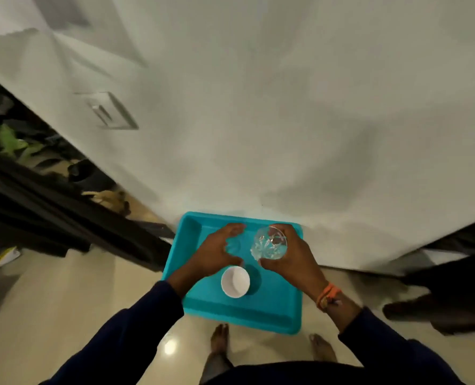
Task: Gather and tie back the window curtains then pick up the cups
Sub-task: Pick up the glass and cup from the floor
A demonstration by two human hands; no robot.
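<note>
A turquoise plastic tray (272, 307) is sitting at the near edge of a white bed (286, 120), jutting out over the glossy tiled floor (64, 301). The right hand (294, 259) is gripping a cut-glass tumbler (269, 243) from its right side, fingers and thumb curled round it, over the far right part of the tray. The left hand (216, 251) is curling loosely round a second clear glass (233, 245) just left of the tumbler; the glass is blurred, so whether the fingers are touching it cannot be told. A small white cup (235, 282) is standing upright in the tray, just near of the left hand. An orange thread band (326, 297) is circling the right wrist, and both arms are wearing dark navy sleeves (136, 334). Bare feet (219, 340) are showing on the floor below the tray. No brand, label or writing is readable anywhere.
</note>
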